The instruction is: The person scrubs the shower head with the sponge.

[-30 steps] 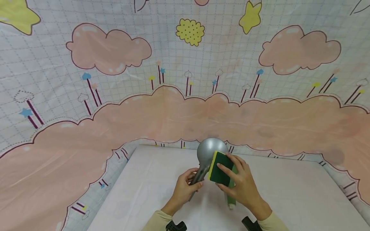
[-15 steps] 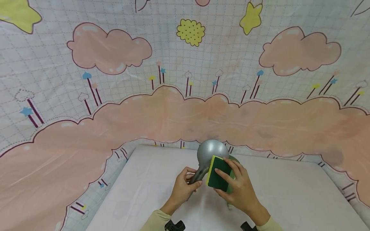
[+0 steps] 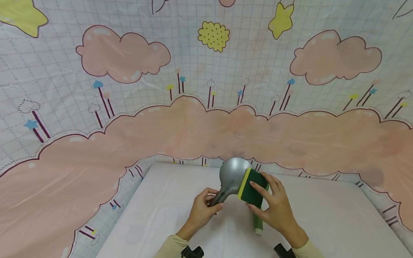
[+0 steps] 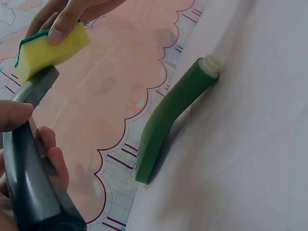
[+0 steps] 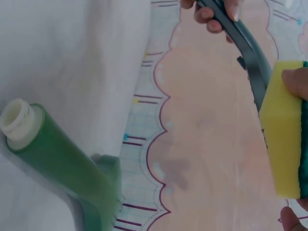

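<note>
A silver-grey handheld shower head point(image 3: 233, 173) is held up over the table, its round head pointing away. My left hand point(image 3: 199, 215) grips it by the dark handle point(image 4: 26, 163), thumb on one side and fingers curled on the other. In my right hand point(image 3: 280, 208) is a yellow sponge point(image 5: 279, 134) with a dark green scouring layer point(image 3: 255, 188), pinched between thumb and fingers. Its yellow side lies against the right edge of the shower head, near where the neck meets the round part.
On the white table point(image 3: 155, 211) lies a second, green shower head point(image 4: 168, 115) with a pale threaded end point(image 5: 19, 120). In the head view the right hand and sponge partly cover it. A patterned cloth point(image 3: 206, 132) with peach clouds hangs behind the table.
The sponge first slid slightly down and left along the shower head, then back up and right to its edge. The left hand and the shower head have barely shifted.
</note>
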A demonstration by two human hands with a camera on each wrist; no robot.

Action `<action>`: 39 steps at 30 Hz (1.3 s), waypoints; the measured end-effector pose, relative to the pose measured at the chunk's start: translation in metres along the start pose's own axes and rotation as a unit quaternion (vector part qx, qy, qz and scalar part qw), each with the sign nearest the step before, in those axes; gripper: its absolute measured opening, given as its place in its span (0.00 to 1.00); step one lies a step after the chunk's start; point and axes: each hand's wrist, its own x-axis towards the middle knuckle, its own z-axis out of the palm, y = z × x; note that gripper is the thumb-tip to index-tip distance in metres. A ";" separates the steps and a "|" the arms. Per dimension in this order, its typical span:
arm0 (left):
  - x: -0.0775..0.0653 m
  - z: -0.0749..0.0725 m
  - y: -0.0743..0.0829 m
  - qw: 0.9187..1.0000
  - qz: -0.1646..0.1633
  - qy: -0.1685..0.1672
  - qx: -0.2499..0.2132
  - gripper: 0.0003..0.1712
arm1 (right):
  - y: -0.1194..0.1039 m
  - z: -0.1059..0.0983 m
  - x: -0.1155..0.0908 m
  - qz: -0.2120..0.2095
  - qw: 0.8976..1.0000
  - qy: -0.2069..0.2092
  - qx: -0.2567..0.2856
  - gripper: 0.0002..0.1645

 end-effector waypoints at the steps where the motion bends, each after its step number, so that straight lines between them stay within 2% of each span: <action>1: 0.000 0.000 0.001 1.000 0.001 0.001 0.002 0.20 | 0.001 -0.001 0.000 0.003 1.000 0.000 0.002 0.40; 5: 0.000 0.000 -0.001 1.000 -0.002 0.002 0.008 0.20 | 0.004 -0.001 -0.001 0.004 1.000 0.004 0.005 0.40; 12: 0.007 -0.001 -0.027 1.000 -0.001 0.012 0.018 0.21 | 0.008 -0.001 -0.002 0.010 1.000 0.010 0.003 0.40; 15: 0.007 -0.002 -0.032 1.000 0.010 0.013 0.020 0.21 | 0.009 -0.002 -0.003 0.014 1.000 0.012 0.003 0.40; 22: 0.005 0.000 -0.032 0.999 0.035 0.020 0.036 0.19 | 0.005 0.000 -0.007 0.018 1.000 0.006 0.007 0.40; 27: 0.005 0.002 -0.031 0.997 0.040 0.024 0.057 0.21 | -0.001 0.003 -0.010 0.016 1.000 0.000 0.002 0.40; 39: 0.008 0.004 -0.035 0.994 0.062 0.031 0.083 0.18 | -0.016 0.007 -0.017 -0.021 1.000 -0.006 0.000 0.36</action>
